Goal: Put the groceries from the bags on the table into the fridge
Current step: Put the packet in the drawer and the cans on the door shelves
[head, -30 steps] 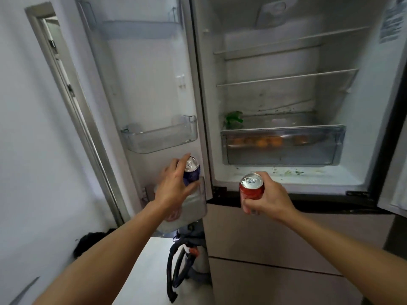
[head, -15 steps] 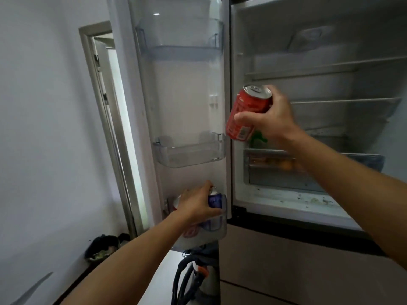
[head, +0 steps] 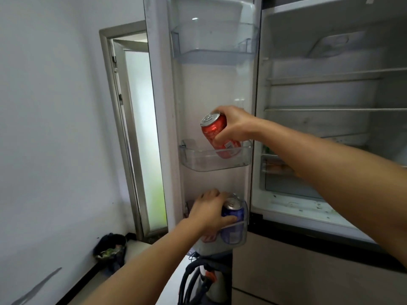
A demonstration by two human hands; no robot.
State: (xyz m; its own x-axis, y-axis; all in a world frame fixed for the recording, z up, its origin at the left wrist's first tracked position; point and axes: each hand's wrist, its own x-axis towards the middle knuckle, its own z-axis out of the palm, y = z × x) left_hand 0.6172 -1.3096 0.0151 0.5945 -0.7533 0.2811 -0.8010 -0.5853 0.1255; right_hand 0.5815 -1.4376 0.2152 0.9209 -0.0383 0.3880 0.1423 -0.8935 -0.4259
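Right hand [head: 235, 126] gripped the tilted red can [head: 214, 128], its base in the bin's [head: 198, 161] 3 o'clock end, best righted before release; left hand [head: 209, 211] clasped the blue can [head: 233, 213].

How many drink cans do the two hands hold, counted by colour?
Red can: 1, tilted in the right hand, base inside the middle door bin.
Blue can: 1, gripped by the left hand, standing in the lowest door bin.
Total: 2
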